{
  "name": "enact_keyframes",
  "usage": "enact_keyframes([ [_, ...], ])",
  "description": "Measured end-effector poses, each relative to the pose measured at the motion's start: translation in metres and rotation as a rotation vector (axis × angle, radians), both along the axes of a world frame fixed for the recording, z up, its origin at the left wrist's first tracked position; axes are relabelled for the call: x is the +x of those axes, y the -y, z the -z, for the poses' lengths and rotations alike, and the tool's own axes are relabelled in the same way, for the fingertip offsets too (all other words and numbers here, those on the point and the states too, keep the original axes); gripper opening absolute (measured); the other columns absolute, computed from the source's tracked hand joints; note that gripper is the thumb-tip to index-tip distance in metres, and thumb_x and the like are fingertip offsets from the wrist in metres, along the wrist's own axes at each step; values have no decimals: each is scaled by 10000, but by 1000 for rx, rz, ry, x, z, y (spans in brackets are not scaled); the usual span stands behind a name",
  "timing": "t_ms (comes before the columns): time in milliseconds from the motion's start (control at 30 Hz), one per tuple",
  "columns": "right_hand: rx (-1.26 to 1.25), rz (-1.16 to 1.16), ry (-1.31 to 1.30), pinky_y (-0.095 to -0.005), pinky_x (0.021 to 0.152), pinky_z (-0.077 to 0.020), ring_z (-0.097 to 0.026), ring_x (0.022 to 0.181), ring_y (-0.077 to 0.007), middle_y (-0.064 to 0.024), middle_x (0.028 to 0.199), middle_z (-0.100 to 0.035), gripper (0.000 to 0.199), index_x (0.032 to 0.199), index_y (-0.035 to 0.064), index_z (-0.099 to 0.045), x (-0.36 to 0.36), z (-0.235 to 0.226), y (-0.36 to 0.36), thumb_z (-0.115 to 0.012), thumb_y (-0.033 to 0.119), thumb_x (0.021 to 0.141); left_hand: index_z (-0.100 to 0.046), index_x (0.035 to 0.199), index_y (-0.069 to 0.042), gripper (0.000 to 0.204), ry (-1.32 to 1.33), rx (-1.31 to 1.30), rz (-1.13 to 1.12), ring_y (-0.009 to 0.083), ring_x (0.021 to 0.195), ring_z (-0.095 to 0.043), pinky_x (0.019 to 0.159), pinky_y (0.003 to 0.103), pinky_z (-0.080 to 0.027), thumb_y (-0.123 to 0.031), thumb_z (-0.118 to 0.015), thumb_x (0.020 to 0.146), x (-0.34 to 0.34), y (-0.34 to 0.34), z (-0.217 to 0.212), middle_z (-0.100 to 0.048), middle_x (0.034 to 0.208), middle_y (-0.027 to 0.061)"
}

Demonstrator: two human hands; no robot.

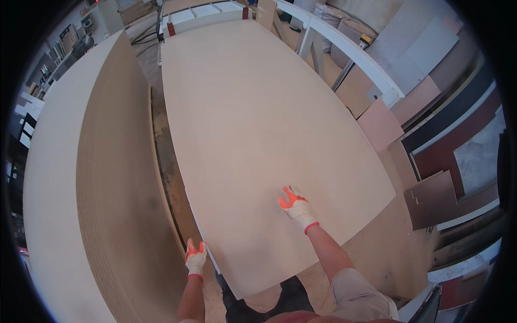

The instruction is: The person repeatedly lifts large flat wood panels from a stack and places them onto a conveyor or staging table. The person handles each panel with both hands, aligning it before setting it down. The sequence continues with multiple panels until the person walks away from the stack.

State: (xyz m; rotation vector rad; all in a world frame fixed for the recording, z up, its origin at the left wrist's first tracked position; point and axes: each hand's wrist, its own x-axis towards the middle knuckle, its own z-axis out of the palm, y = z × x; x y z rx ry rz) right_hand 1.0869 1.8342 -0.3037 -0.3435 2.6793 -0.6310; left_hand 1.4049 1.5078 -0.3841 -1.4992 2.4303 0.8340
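A large pale board (pixel 253 124) lies flat in front of me, its near corner close to my legs. Over its near half is my right hand (pixel 296 209), in a white glove with an orange palm and fingertips, fingers apart and nothing held; whether it touches the surface I cannot tell. My left hand (pixel 195 258), gloved alike, is beside the board's left edge near its front corner. Its thumb and fingers are spread, with nothing seen between them. To its left rises a tall stack of boards (pixel 116 177) with a wood-grain side.
A narrow gap separates the stack from the flat board. White frame rails (pixel 350 48) run along the far right, and white slats (pixel 207 15) stand beyond the far end. Panel offcuts (pixel 431 194) lean at the right. Brown floor (pixel 388 253) shows near the board's right corner.
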Motion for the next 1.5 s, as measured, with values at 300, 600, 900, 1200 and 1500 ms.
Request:
enact_keyframes([
  [300, 216, -74, -451, -506, 1313, -144, -255, 1580, -379, -206, 1679, -336, 670, 1604, 98, -416, -64, 150, 102, -525, 439, 1038, -251, 1620, 37, 862, -412, 77, -96, 415, 1472, -438, 1203, 436, -373, -375, -693, 1006, -131, 32, 93, -432, 1590, 306],
  [600, 143, -82, -425, -511, 1315, -126, -235, 1591, -380, -206, 1693, -313, 664, 1599, 74, -413, -105, 130, 127, -500, 432, 1048, -259, 1610, 66, 869, -267, -98, -33, 407, 1516, -379, 1249, 441, -327, -430, -663, 1022, -166, 65, 85, -365, 1635, 304],
  [900, 135, -95, -386, -506, 1314, -125, -230, 1593, -371, -197, 1697, -308, 667, 1594, 82, -426, -130, 138, 145, -473, 466, 1051, -319, 1592, 64, 782, -283, -58, -63, 323, 1404, -508, 1158, 405, -434, -400, -644, 1054, -177, 91, 109, -461, 1579, 253],
  [1200, 139, -166, -455, -513, 1312, -128, -232, 1592, -360, -180, 1692, -322, 659, 1599, 112, -416, -207, 145, 174, -452, 479, 1053, -372, 1547, 66, 721, -504, 108, -170, 273, 1306, -556, 1129, 406, -431, -324, -698, 1035, -167, 95, 108, -562, 1461, 218],
  [1500, -2, -182, -732, -525, 1195, -326, -478, 1376, -307, -82, 1421, -568, 522, 1455, 145, -546, -236, 156, 172, -646, 319, 973, -516, 1501, -25, 568, -704, 167, -319, 201, 1234, -607, 1044, 343, -497, -285, -704, 1033, -123, 49, 89, -643, 1368, 109],
])
